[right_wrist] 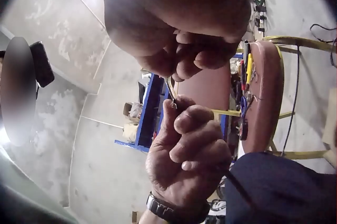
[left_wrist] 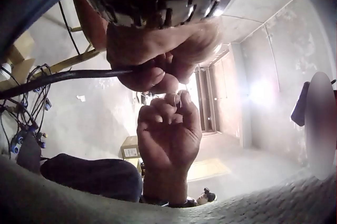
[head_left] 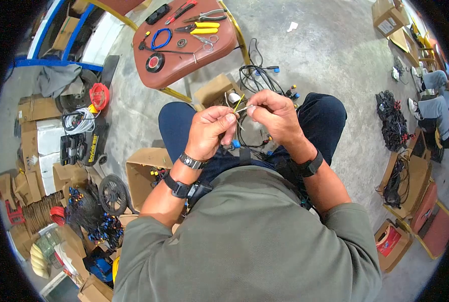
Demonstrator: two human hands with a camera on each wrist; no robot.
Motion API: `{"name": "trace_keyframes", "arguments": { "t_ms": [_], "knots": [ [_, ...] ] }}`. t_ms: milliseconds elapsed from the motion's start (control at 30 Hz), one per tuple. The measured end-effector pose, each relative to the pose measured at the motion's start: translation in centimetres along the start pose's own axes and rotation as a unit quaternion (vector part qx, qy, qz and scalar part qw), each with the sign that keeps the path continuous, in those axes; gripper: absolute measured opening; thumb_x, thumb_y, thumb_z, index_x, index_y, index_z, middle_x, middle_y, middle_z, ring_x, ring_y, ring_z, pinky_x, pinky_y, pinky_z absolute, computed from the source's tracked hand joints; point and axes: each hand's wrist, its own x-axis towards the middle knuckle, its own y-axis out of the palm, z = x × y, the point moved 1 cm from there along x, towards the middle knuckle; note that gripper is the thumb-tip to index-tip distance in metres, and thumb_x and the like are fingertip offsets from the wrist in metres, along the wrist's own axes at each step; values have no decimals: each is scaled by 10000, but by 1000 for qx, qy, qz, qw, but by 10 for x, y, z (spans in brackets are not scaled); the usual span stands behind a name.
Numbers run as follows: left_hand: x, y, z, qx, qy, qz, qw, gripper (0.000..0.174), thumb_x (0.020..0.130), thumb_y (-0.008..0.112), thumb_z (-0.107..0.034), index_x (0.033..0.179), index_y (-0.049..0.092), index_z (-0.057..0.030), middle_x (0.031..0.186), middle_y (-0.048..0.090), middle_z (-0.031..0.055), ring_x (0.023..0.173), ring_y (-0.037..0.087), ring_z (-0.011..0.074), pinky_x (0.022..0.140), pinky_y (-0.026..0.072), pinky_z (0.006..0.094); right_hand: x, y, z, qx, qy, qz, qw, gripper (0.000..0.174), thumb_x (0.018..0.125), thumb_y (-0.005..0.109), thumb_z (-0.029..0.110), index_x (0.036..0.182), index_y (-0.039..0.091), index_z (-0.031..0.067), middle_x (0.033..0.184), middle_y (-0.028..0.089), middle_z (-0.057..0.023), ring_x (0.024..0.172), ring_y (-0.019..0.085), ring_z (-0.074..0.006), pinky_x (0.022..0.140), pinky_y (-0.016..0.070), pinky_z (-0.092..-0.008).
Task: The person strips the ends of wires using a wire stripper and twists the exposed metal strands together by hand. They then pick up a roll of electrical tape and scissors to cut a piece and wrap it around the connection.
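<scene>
In the head view the left hand [head_left: 212,132] pinches thin wires between thumb and index finger, among them a yellow-green wire [head_left: 240,102]. The right hand [head_left: 276,117], close beside it, pinches a thin light wire end between thumb and fingertips. A black cable [left_wrist: 68,77] runs into the curled fingers of the left hand [left_wrist: 163,56] in the left wrist view. Facing it is the right hand [left_wrist: 169,134], fingertips almost meeting the left ones. The right wrist view shows the wires [right_wrist: 171,91] spanning the two hands; exactly which strands each hand holds is unclear.
A brown chair seat [head_left: 184,60] ahead bears pliers, scissors, black tape and a blue wire coil. Black cables [head_left: 257,75] lie on the floor beyond the knees. An open cardboard box [head_left: 145,158] stands left of the legs; another person sits at the far right.
</scene>
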Motion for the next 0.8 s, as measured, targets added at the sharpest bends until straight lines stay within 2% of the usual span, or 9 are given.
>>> {"name": "trace_keyframes", "arguments": {
  "t_ms": [67, 167, 267, 367, 567, 800],
  "knots": [
    [0, 0, 0, -10, -8, -3, 1000, 211, 933, 652, -203, 966, 641, 5, 658, 597, 47, 477, 484, 109, 456, 371, 235, -1, 0, 1, -6, -5, 1, 1000, 61, 856, 661, 41, 909, 655, 11, 786, 610, 28, 726, 526, -39, 640, 432, -215],
    [2, -6, 1, -32, -18, 49, 998, 218, 940, 640, -208, 962, 639, 9, 651, 585, 42, 459, 457, 103, 442, 360, 235, -1, 0, 2, -15, -48, 16, 999, 54, 857, 654, 17, 910, 654, 10, 808, 607, 32, 740, 526, -38, 649, 433, -213],
    [-1, -8, 0, -56, -37, 62, 996, 230, 943, 635, -209, 965, 635, 20, 646, 574, 39, 454, 441, 93, 434, 346, 231, -2, -4, 6, -2, -39, 52, 998, 60, 860, 649, -5, 917, 658, 9, 837, 611, 26, 778, 539, -44, 681, 439, -212],
    [-3, -8, -3, -85, -55, 77, 992, 206, 916, 667, -170, 970, 658, 29, 653, 577, 32, 459, 440, 79, 426, 330, 213, -1, -6, 12, 64, -21, 94, 993, 69, 860, 652, -13, 925, 664, 8, 864, 624, 12, 814, 558, -59, 731, 444, -224],
    [-4, -11, -5, -44, -63, 125, 989, 184, 893, 698, -145, 948, 685, 30, 643, 584, 30, 447, 428, 69, 423, 319, 210, 3, -17, 19, 51, 6, 168, 984, 75, 854, 668, 3, 924, 692, 11, 883, 647, -5, 841, 575, -83, 790, 453, -256],
    [-4, -10, -9, 63, -63, 128, 988, 197, 888, 702, -165, 918, 684, 29, 640, 579, 24, 446, 418, 61, 421, 299, 218, 6, -26, 28, -5, 50, 225, 973, 83, 849, 680, 38, 923, 689, 1, 840, 660, 4, 830, 576, -74, 768, 459, -252]
  ]
}}
